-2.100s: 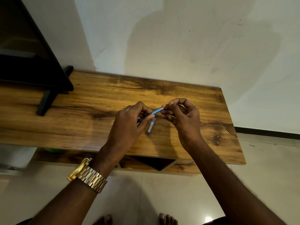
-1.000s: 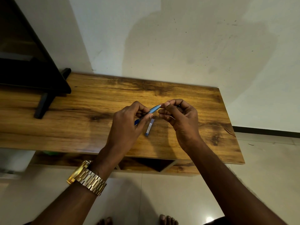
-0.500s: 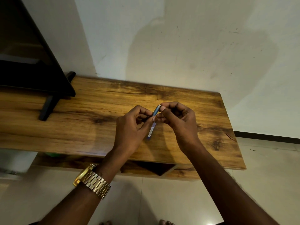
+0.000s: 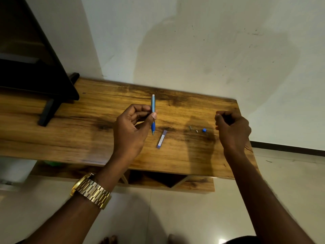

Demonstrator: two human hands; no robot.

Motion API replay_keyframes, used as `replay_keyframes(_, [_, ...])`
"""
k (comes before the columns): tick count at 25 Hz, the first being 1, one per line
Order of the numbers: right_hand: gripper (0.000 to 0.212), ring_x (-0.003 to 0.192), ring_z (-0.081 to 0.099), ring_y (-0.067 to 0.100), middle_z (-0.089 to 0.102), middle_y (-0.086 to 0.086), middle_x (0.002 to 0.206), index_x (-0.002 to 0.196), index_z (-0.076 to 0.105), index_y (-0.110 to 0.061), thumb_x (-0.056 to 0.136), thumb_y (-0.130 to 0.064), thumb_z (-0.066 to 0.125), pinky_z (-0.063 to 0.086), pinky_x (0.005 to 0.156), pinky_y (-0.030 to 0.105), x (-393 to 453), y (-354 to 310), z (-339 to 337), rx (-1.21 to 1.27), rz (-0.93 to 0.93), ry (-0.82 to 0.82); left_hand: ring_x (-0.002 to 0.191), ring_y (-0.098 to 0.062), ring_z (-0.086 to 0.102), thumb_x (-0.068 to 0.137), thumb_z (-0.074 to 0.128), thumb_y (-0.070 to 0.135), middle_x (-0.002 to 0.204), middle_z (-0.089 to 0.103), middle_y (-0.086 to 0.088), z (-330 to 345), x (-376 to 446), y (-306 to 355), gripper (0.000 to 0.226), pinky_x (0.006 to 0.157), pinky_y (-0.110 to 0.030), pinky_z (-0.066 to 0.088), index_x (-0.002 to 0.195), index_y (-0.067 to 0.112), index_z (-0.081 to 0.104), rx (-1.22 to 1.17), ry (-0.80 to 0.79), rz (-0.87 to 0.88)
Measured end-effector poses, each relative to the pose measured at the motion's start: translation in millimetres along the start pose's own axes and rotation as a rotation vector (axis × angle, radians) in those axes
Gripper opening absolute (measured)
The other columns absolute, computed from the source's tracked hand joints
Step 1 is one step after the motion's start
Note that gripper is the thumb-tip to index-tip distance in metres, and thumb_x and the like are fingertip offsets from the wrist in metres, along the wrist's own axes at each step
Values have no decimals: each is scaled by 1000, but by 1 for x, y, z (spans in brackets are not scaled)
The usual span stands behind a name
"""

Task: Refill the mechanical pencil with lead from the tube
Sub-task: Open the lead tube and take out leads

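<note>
My left hand (image 4: 130, 131) grips a blue mechanical pencil (image 4: 153, 103) at mid-barrel and holds it nearly upright, tip down just above the wooden table (image 4: 88, 134). The lead tube (image 4: 161, 139), small and bluish with a white label, lies flat on the table right of the pencil tip. Further right lie a tiny blue cap (image 4: 204, 130), a small white piece (image 4: 197, 131) and a clear piece (image 4: 191, 127). My right hand (image 4: 233, 132) hovers just right of these parts, fingers curled in, with nothing visible in it.
A black TV with its stand foot (image 4: 45, 111) occupies the table's left end. The white wall rises directly behind the table. An open shelf (image 4: 158, 178) sits under the tabletop, with tiled floor below and to the right.
The hands, joined at the pencil's end before, have parted. My right hand swung right and small pencil parts now lie on the table. The left hand turned the pencil upright.
</note>
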State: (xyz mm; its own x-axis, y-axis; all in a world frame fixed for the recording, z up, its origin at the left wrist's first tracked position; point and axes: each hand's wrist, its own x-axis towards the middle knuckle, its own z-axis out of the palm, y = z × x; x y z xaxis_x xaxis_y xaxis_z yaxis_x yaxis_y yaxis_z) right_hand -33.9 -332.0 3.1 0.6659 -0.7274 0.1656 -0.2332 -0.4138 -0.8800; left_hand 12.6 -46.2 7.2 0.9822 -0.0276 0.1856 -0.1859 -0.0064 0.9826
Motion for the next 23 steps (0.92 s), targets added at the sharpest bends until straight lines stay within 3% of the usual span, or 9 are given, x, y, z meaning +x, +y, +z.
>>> replay_keyframes(3, [15,83,69,3,83,1,100,113,84,-17,99,-20,79,56,87,24,-1,7,-1,-333,-151,-194,101,-9,81,93,84,24,106,84,5,-3,-2,-4,26,83,-24,65,116,19,74,49,29,0])
replay_keyframes(5, [16,87,72,9,84,3,102,112,85,-14,98,-19,80,56,87,24,-6,7,2,-410,-232,-312,98,-5,80,93,84,24,104,83,7,-1,-3,-5,25,81,-21,64,116,20,74,84,40,-6])
replay_keyframes(8, [15,89,70,10,83,3,100,110,86,-12,96,-18,81,46,75,11,-9,4,7,-505,-276,-389,96,-3,79,94,84,25,103,82,10,5,-2,-3,24,79,-18,63,115,22,75,91,45,-4])
replay_keyframes(12, [12,87,71,17,83,9,100,107,85,-8,98,-13,78,51,72,21,-17,8,12,-558,-277,-378,97,2,78,94,84,25,103,81,15,5,-6,-3,21,76,-14,60,113,25,74,123,29,7])
replay_keyframes(14, [13,91,71,23,80,14,106,110,81,-5,101,-10,73,58,76,35,-24,5,18,-611,-308,-399,96,5,77,94,83,26,101,79,20,2,-10,-4,20,77,-15,61,111,29,73,150,27,18])
replay_keyframes(17, [10,94,72,21,77,6,107,112,74,-10,107,-15,67,62,83,43,-29,-12,23,-322,-259,-327,98,6,76,95,82,27,102,79,22,-1,-8,-1,19,76,-16,62,110,32,73,196,17,56])
replay_keyframes(20, [9,85,77,12,81,1,95,112,73,-12,108,-18,67,65,77,33,-39,-31,26,210,-71,-252,100,7,75,96,81,25,106,78,20,1,-3,0,19,79,-11,59,114,27,74,267,-44,152])
replay_keyframes(23, [11,85,77,13,83,5,99,114,78,-12,104,-15,74,63,80,28,-50,-41,38,431,-8,-366,106,9,72,97,80,23,112,75,20,0,-5,-3,22,83,-7,56,118,23,75,365,-86,222])
